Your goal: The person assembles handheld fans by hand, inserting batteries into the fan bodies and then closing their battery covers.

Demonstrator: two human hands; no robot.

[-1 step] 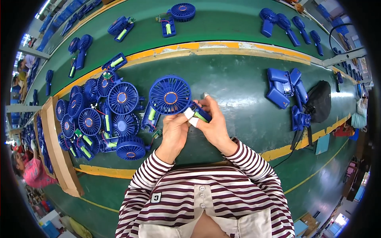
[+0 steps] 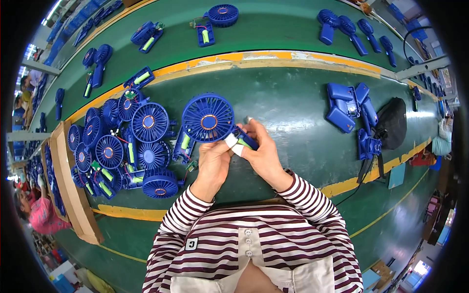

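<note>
A blue handheld fan (image 2: 208, 118) is held up between my two hands in front of my chest, its round grille tilted up and to the left. My left hand (image 2: 214, 163) is closed on it from below, just under the grille. My right hand (image 2: 261, 149) grips the open handle (image 2: 249, 140), where a light green battery shows. White wraps (image 2: 234, 144) cover fingertips where the thumbs meet. The fingers partly hide the joint between grille and handle. Beside my left hand lie an open fan handle with a battery (image 2: 185, 142) and a small green circuit board (image 2: 192, 166).
Many blue fans (image 2: 150, 122) with exposed batteries are heaped on the left, against a cardboard tray (image 2: 73, 190). Blue handle covers (image 2: 343, 105) and a black bag (image 2: 392, 124) lie to the right. Beyond a yellow-edged ledge, more fans (image 2: 223, 15) rest on a green surface. A person in pink (image 2: 44, 212) is at far left.
</note>
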